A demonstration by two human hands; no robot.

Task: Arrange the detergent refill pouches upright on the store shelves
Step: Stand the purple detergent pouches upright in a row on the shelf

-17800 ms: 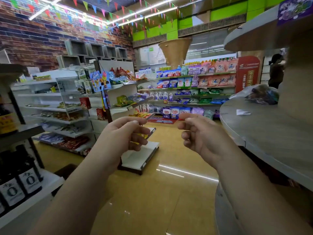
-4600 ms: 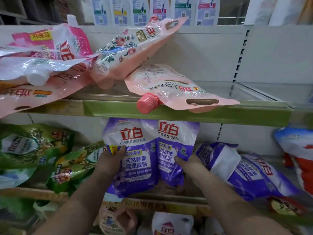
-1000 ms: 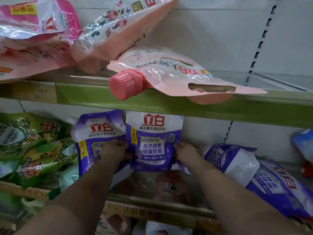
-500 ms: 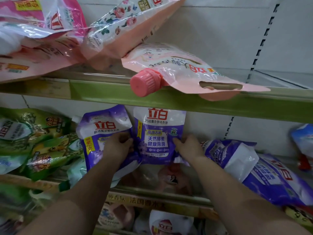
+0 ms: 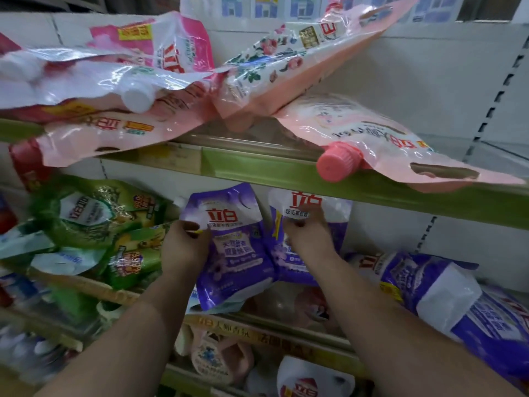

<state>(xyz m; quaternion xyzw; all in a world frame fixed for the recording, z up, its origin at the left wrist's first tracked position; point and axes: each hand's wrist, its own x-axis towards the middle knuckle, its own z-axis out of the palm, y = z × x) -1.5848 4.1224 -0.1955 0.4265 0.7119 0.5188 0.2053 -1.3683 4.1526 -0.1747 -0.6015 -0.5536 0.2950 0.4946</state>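
Observation:
Two purple detergent refill pouches stand on the middle shelf under a green shelf rail [image 5: 286, 173]. My left hand [image 5: 184, 245] grips the left edge of the left purple pouch [image 5: 234, 253], which leans forward at its foot. My right hand [image 5: 307, 239] rests on the front of the right purple pouch [image 5: 312, 207], fingers pressed on it, pouch upright against the back panel. More purple pouches [image 5: 446, 293] lie toppled at the right.
Pink pouches [image 5: 372, 144] lie flat and overhang the upper shelf, one pink cap [image 5: 337, 164] jutting out above my right hand. Green pouches [image 5: 94, 224] are heaped at the left. Further pouches [image 5: 309, 379] sit on the shelf below.
My left hand has shifted to the left pouch's edge, my right hand has moved onto the front of the right pouch. The view has tilted up and to the left.

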